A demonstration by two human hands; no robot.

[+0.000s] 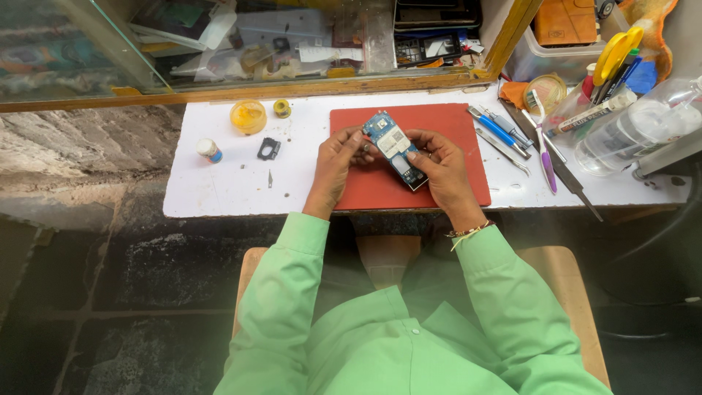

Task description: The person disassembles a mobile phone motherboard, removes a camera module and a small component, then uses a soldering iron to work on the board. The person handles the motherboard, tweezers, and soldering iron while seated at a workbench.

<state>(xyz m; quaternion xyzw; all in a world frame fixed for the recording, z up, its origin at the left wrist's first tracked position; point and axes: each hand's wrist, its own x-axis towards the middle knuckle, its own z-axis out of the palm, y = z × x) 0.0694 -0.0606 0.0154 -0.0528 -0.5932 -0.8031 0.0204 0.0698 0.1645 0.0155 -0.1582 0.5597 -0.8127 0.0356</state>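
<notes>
Both hands hold a small opened phone (393, 148) with a blue circuit board and silver shield showing, just above a red work mat (450, 121). My left hand (336, 162) grips its left edge, thumb near the top corner. My right hand (437, 164) holds the lower right end, fingers wrapped along the side. A thread bracelet sits on the right wrist. Light green sleeves cover both arms.
On the white bench (227, 183) left of the mat lie a yellow round tin (248, 116), a small solder roll (282, 108), a small white bottle (208, 150) and a black frame part (268, 149). Tweezers, a screwdriver (497, 128) and a purple toothbrush (543, 146) lie right. Clear bottles (636, 132) stand far right.
</notes>
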